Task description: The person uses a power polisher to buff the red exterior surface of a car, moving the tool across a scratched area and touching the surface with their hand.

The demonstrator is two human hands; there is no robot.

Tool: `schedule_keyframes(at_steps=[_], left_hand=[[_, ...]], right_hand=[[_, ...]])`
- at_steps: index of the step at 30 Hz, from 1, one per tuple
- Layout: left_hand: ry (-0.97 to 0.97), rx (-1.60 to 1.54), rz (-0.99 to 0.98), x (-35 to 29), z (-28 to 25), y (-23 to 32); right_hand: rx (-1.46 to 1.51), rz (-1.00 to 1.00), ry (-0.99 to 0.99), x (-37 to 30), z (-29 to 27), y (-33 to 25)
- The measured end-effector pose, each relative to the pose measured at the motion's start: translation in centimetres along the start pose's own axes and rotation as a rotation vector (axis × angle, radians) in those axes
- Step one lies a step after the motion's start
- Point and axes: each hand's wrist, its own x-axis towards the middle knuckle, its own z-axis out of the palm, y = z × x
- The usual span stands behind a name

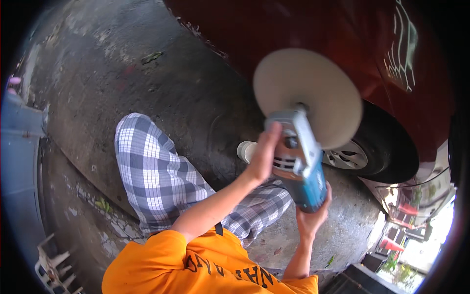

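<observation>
Both of my hands hold a teal and grey power polisher (306,192). My left hand (263,156) is closed around its front, near the grey gear head, with the thumb pointing up along it. At the rear end of the body, my right hand (314,218) wraps around the casing. A large, round, off-white polishing pad (313,88) sits on the tool's spindle, its face turned toward the dark red car panel (313,24). The pad's surface looks smeared. I cannot tell whether it touches the panel.
The car's front-right wheel (348,156) shows behind the polisher. A white cup-like container (246,151) stands on the wet concrete floor (181,93) by my left wrist. My checked trouser leg (152,166) is bent at left. A blue panel (19,152) and a white plastic chair (54,267) line the left edge.
</observation>
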Motion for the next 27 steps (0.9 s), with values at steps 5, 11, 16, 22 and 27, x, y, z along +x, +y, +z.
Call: schedule_keyframes(at_steps=[5,11,16,22,27], left_hand=[[0.231,-0.186,-0.004,4.4,-10.9,-2.7],[0.337,-0.103,0.135,10.9,-17.5,1.7],[0.294,-0.152,0.120,13.7,-19.6,3.2],[0.327,-0.235,0.090,11.8,-16.6,-3.4],[0.317,-0.460,-0.154,9.3,-13.0,-9.5]], right_hand=[[-0.195,-0.033,-0.239,3.5,8.5,1.1],[-0.115,-0.196,-0.324,8.7,17.3,-1.4],[-0.180,-0.212,-0.360,11.8,19.6,-2.8],[-0.287,-0.260,-0.317,11.5,14.3,-0.2],[-0.436,-0.203,-0.312,9.7,8.4,2.8]])
